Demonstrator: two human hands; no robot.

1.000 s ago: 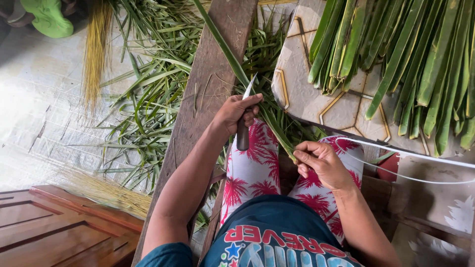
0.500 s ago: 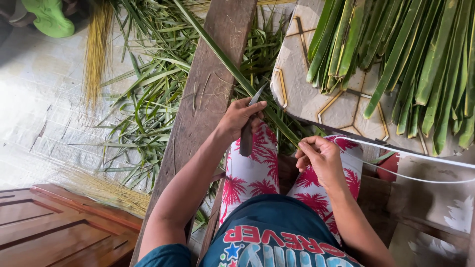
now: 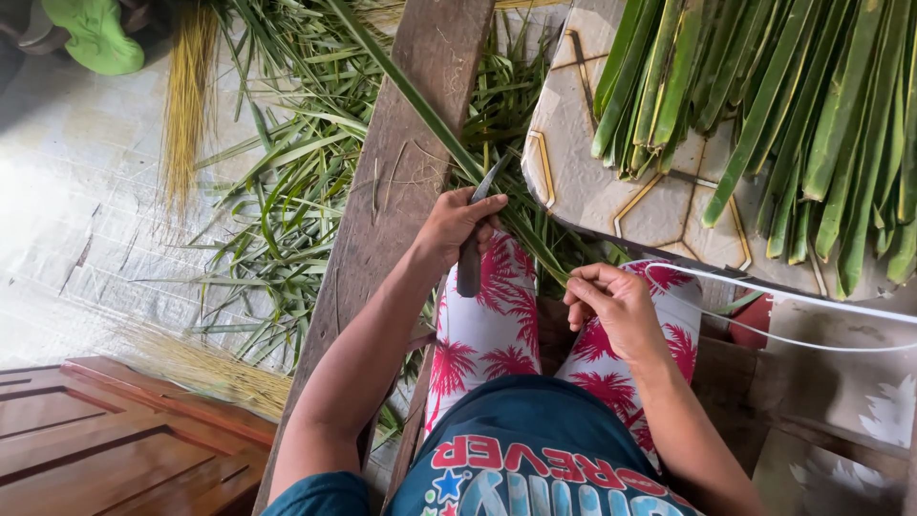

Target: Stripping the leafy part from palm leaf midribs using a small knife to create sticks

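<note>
My left hand (image 3: pixel 457 222) grips a small knife (image 3: pixel 475 234) with a dark handle; its blade points up and rests against a long green palm leaf (image 3: pixel 411 100). The leaf runs from the upper left down over my lap to my right hand (image 3: pixel 611 304), which pinches its lower end just above my right knee. Both hands are over my legs in red and white patterned trousers.
A brown wooden plank (image 3: pixel 401 172) runs diagonally under my left arm. Cut green leaf strips (image 3: pixel 277 210) litter the floor on the left, beside a bundle of yellow leaf ribs (image 3: pixel 186 105). Several thick green fronds (image 3: pixel 793 105) lie on a patterned stool (image 3: pixel 611 205) at upper right. A wooden panel (image 3: pixel 105 440) is at lower left.
The long leaf has slid toward the upper left along the blade. My right hand has shifted slightly left and down while holding the leaf's end; my left hand keeps the knife in place.
</note>
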